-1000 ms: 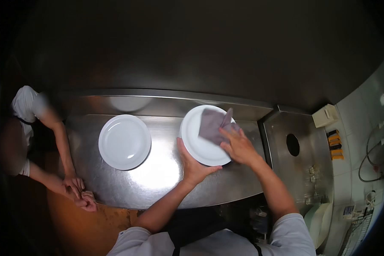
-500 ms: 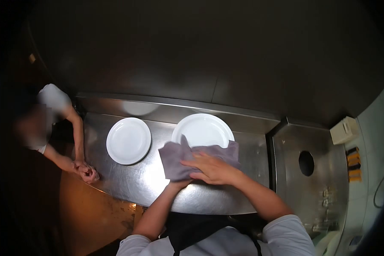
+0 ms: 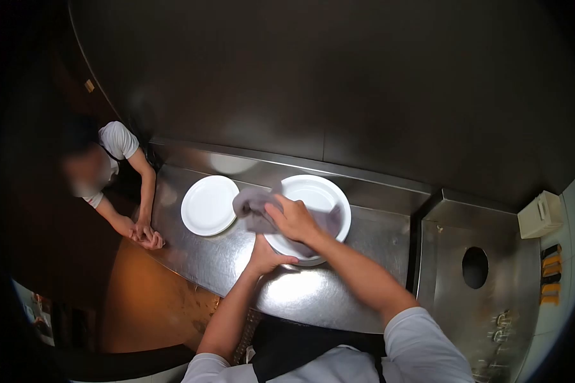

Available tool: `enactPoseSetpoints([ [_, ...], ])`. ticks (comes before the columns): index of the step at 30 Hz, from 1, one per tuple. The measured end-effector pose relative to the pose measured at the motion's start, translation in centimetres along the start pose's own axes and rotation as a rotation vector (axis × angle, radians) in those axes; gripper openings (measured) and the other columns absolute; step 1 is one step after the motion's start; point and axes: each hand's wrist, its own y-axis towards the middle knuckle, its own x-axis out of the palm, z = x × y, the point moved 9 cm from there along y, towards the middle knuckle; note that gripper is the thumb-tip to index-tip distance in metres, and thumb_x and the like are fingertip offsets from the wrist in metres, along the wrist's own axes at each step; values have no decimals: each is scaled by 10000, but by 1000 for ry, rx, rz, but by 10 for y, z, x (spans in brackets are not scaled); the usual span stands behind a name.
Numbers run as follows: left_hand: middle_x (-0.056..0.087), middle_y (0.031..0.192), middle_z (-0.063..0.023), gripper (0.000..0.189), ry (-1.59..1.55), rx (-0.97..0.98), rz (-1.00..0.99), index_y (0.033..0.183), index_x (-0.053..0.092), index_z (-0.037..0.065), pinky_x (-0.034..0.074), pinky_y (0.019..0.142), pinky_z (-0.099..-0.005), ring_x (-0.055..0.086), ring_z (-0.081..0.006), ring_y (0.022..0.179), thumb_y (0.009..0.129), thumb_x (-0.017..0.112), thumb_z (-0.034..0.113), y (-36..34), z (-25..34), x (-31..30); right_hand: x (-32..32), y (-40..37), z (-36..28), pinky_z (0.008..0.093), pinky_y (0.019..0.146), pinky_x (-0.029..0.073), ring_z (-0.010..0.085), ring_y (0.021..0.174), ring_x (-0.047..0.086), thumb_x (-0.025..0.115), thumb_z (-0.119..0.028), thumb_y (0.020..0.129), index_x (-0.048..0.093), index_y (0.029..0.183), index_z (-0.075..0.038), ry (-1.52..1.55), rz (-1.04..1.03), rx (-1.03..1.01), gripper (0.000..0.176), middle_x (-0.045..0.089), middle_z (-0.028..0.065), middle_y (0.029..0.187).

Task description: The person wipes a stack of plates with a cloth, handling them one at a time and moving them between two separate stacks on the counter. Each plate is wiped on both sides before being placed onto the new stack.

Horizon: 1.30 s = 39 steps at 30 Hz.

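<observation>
A deep white plate (image 3: 333, 198) lies on the steel counter in front of me, possibly with others beneath it. My left hand (image 3: 266, 256) grips its near left rim, the thumb along the front edge and some fingers hidden. A greyish-purple cloth (image 3: 257, 203) is bunched in my right hand (image 3: 295, 220), which presses it over the left part of the plate. One side of the cloth hangs across the plate and is blurred by motion. Left of it, apart from both hands, a white plate (image 3: 209, 205) rests flat on the counter.
A co-worker's clasped hands (image 3: 148, 239) lean on the left end of the steel counter (image 3: 377, 239). A raised steel ledge (image 3: 364, 186) runs along the back. To the right are a steel surface with a round hole (image 3: 475, 268), a white box (image 3: 540, 215) and yellow-handled tools (image 3: 551, 274).
My left hand has come out from beneath the cloth onto the plate's rim. The right hand has lifted and bunched the cloth, shifting up and left. The camera view has turned slightly.
</observation>
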Motion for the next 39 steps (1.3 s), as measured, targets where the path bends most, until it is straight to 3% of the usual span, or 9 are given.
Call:
enactPoseSetpoints([
  [4,309,1530,-220,1559,-68,-10,71,1541,-49,-13,291,1193,-412,371,-329,1412,460,1024,319,1,8,0,-37,-17,-54,536,795,490,468,892,659,622,-367,979,584,1284,-41,280,373,-32,449,680,266,907],
  [7,261,1558,-251,1629,-38,37,74,1542,-139,-28,270,1204,-414,337,-354,1438,465,1018,365,-4,16,-4,-55,-26,-97,489,812,497,440,912,639,720,-215,893,572,1306,-5,-52,694,-446,486,660,242,982],
  [9,238,1567,-274,1675,-26,63,102,1536,-187,-33,255,1212,-416,312,-376,1453,457,1013,417,-7,6,-7,-49,-24,-114,446,833,467,375,916,576,770,-133,778,562,1354,-80,-299,653,-560,615,594,163,997],
  [13,322,1508,-327,1292,623,512,314,1539,208,-39,223,1190,-567,299,-487,1439,622,914,536,-46,37,-8,-31,-17,-67,468,852,450,358,928,562,778,-222,786,658,1251,-123,-630,514,-191,491,563,146,983],
  [14,480,1423,-222,854,542,570,297,1378,526,44,211,1157,-646,347,-490,1401,719,863,469,-52,48,-4,-22,-13,-43,483,874,456,365,994,573,768,-292,807,716,1153,-123,-711,324,-35,389,579,159,1057],
  [18,672,1078,-6,347,643,568,169,998,753,145,215,1147,-657,463,-392,1302,745,820,373,-40,50,-2,16,-19,-27,452,918,450,349,1063,574,759,-338,830,720,1100,-96,-611,121,-280,365,589,169,1095],
  [26,653,1008,7,360,686,602,156,961,737,164,290,1087,-570,549,-277,1143,716,820,415,-32,52,-1,-12,7,8,469,1000,436,375,1144,563,661,-331,924,715,1197,-72,-700,67,-100,380,600,210,1213],
  [35,642,963,-9,397,681,623,135,952,718,164,336,994,-522,555,-282,1074,693,827,444,-29,56,-4,-67,-42,12,491,852,516,405,932,642,686,-326,895,739,997,-37,-911,310,136,311,646,241,976],
  [39,630,1016,-17,400,636,647,141,957,714,157,329,1014,-543,537,-289,1111,699,822,443,-28,45,-7,-35,-78,-4,538,773,533,467,868,655,645,-345,929,710,974,-1,-734,183,272,353,634,289,962],
])
